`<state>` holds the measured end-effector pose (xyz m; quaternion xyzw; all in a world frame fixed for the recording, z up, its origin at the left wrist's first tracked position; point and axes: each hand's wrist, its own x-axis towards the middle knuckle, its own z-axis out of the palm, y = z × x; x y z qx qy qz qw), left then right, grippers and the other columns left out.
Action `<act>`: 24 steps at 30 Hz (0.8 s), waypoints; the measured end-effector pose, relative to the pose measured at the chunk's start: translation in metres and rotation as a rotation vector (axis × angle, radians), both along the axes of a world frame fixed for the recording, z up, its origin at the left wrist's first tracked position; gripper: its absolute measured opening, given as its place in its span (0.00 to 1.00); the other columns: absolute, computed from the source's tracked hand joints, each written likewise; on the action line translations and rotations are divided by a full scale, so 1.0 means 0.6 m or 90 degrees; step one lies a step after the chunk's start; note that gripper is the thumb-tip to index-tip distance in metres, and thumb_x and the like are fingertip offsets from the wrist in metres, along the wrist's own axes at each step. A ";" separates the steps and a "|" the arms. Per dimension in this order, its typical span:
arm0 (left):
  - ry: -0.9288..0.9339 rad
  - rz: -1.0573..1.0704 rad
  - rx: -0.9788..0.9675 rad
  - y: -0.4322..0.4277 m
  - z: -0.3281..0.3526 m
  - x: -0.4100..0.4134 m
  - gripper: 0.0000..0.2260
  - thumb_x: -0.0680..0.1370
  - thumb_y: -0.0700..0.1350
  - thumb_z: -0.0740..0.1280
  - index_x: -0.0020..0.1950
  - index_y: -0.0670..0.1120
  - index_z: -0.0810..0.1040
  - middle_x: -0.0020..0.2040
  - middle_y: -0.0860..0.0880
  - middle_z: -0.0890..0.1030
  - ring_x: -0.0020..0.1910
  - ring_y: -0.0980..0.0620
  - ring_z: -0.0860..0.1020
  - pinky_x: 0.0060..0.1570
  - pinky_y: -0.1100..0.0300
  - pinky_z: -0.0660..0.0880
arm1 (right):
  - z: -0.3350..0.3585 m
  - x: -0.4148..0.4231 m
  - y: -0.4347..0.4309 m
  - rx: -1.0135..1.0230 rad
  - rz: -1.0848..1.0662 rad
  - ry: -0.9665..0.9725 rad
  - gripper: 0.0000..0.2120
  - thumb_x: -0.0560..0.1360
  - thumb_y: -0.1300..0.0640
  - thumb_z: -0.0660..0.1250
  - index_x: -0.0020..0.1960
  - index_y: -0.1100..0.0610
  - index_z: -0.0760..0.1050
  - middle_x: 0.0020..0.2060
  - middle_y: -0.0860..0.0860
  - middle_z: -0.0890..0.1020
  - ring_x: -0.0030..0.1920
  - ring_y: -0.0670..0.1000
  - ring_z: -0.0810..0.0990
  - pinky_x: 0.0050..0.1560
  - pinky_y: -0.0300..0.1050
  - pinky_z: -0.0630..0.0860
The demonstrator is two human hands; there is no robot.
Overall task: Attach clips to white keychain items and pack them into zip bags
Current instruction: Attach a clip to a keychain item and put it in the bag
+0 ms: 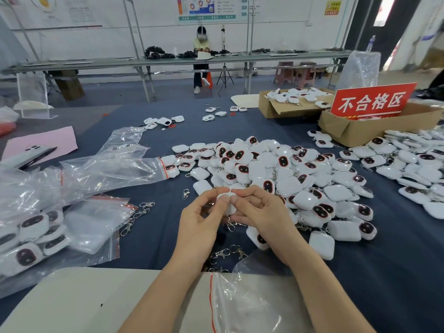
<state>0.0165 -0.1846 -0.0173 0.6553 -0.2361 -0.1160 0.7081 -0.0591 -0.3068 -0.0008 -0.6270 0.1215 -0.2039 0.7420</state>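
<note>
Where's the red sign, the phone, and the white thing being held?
red sign (372, 102): head view, middle of its red face.
phone (26, 156): head view, its silver back.
white keychain item (228, 205): head view, its white shell.

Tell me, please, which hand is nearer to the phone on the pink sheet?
Left. The left hand lies right of the phone; the right hand lies farther right still.

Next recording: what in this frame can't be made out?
1. Head view: white keychain item, mostly covered by the left hand and right hand pinching it; clip attachment unclear.
2. Head view: zip bag, cut by the bottom edge.
3. Head view: wall posters, too small to read.
</note>
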 end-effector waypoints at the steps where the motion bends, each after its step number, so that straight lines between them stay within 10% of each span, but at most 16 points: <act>1: -0.002 -0.001 0.001 -0.001 0.000 0.000 0.07 0.81 0.49 0.69 0.54 0.61 0.85 0.45 0.49 0.86 0.43 0.48 0.81 0.48 0.49 0.81 | -0.001 0.002 0.000 0.002 -0.006 0.000 0.04 0.78 0.59 0.71 0.48 0.52 0.84 0.44 0.55 0.87 0.45 0.52 0.87 0.46 0.40 0.82; 8: -0.077 -0.051 0.072 -0.007 -0.004 -0.006 0.22 0.81 0.41 0.69 0.71 0.60 0.73 0.60 0.49 0.81 0.57 0.53 0.80 0.59 0.58 0.78 | -0.006 0.009 -0.001 0.015 -0.067 0.011 0.07 0.80 0.58 0.68 0.57 0.55 0.81 0.46 0.56 0.87 0.44 0.54 0.87 0.42 0.39 0.82; 14: -0.113 -0.002 0.072 0.000 -0.008 0.003 0.19 0.82 0.45 0.67 0.67 0.66 0.72 0.35 0.52 0.72 0.32 0.61 0.70 0.33 0.71 0.70 | -0.010 0.007 -0.004 -0.083 -0.001 0.019 0.18 0.81 0.66 0.65 0.68 0.53 0.76 0.46 0.57 0.84 0.44 0.50 0.86 0.46 0.37 0.81; 24: -0.094 -0.022 0.040 0.001 -0.010 0.008 0.17 0.81 0.50 0.69 0.58 0.75 0.77 0.32 0.54 0.75 0.33 0.58 0.75 0.36 0.65 0.77 | -0.012 0.002 -0.012 -0.096 -0.026 -0.004 0.12 0.79 0.62 0.69 0.60 0.51 0.80 0.36 0.50 0.85 0.39 0.48 0.85 0.45 0.39 0.82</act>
